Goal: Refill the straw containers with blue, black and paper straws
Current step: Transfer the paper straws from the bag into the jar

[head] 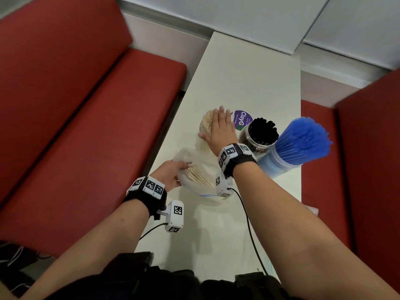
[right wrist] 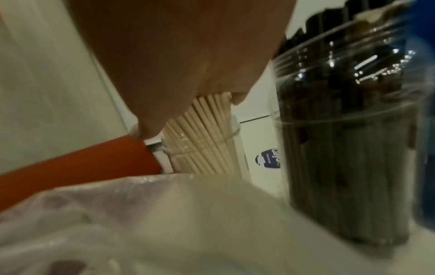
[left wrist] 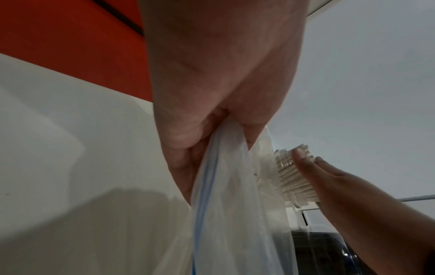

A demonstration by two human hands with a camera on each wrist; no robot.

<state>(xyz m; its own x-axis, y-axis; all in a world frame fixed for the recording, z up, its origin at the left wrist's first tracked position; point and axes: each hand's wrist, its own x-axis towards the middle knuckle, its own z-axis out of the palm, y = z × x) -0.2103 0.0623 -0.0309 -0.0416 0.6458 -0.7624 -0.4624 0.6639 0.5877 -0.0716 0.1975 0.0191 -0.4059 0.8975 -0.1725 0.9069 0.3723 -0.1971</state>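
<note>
A clear container of paper straws (head: 205, 124) (right wrist: 207, 134) stands mid-table. My right hand (head: 220, 126) lies flat on the straw tops with straight fingers, also seen in the left wrist view as the right hand (left wrist: 329, 176) against the paper straw container (left wrist: 292, 178). My left hand (head: 180, 168) (left wrist: 212, 137) grips the mouth of a clear plastic bag (head: 194, 185) (left wrist: 230, 204) (right wrist: 141, 223) that holds more paper straws (head: 199, 175). To the right stand a jar of black straws (head: 259, 135) (right wrist: 348, 130) and a container of blue straws (head: 300, 144).
A purple round sticker (head: 242, 120) lies on the white table (head: 249, 72) behind the jars. Red bench seats (head: 75, 126) flank the table on both sides. The bag sits close to the table's left edge. Camera cables trail over the near end.
</note>
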